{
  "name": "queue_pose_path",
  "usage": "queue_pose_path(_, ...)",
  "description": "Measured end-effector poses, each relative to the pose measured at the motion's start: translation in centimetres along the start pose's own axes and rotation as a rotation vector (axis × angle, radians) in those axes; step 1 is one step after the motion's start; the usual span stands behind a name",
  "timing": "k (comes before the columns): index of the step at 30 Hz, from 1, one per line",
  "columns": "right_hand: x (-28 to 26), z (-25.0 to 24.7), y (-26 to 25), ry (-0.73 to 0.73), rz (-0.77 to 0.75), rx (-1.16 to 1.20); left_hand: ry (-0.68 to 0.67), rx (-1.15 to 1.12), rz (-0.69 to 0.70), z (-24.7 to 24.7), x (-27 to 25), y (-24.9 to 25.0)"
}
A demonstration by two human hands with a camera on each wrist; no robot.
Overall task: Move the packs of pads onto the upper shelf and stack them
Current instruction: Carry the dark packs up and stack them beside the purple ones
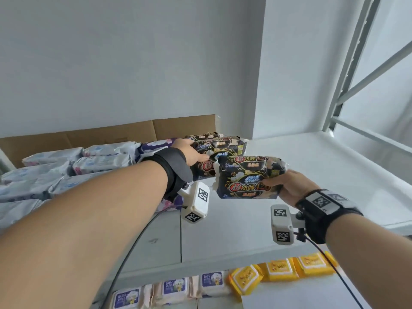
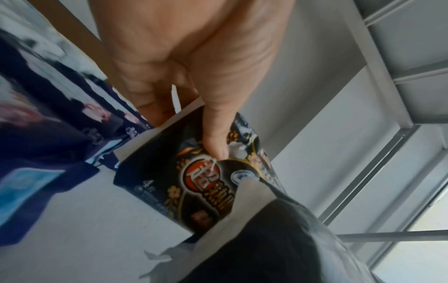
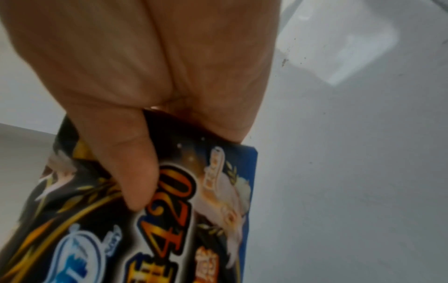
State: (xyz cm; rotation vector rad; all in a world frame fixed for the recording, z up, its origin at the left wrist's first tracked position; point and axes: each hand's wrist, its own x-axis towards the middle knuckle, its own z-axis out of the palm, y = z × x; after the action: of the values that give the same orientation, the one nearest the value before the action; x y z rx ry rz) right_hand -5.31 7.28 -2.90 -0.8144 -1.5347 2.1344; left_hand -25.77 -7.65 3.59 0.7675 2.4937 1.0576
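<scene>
1. Upper shelf (image 1: pixel 301 157), white and wide, carrying many packs on its left part and bare on its right part
2. Cardboard sheet (image 1: pixel 107 134) upright against the wall, behind the packs
3. Rows of pale packs (image 1: pixel 66 166) lying on the left of the shelf, with purple packs (image 1: pixel 156 144) just beside them
4. Two black packs of pads in the middle: left black pack (image 1: pixel 220 150) lying on top of another black one at the back of the shelf, right black pack (image 1: pixel 247 177) raised above the shelf, partly in front of the left one
5. Left hand (image 1: pixel 189 151) gripping the left black pack, thumb on its printed face
6. Right hand (image 1: pixel 287 186) holding the right black pack by its right end, thumb on top
7. Yellow wipes packs (image 1: pixel 278 269) and baby wipes packs (image 1: pixel 174 288) in a row on a lower shelf
</scene>
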Motion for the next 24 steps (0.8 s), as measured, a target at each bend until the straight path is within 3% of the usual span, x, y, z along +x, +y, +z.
queue_pose_path(11,7.4,2.2,3.0,0.166,0.113,-0.008,-0.199,0.516,0.060,2.2,7.5,-3.0)
queue_pose_path(13,8.3,3.1,3.6,0.178,0.131,-0.017,-0.246,0.539,-0.002,2.0,7.8,-3.0)
queue_pose_path(17,9.9,5.0,4.8,0.169,0.154,-0.047,-0.346,0.916,0.113,1.4,8.7,-3.0)
queue_pose_path(24,10.6,7.8,5.1,0.105,0.158,-0.102,-0.420,1.050,0.178,1.0,9.5,-2.5)
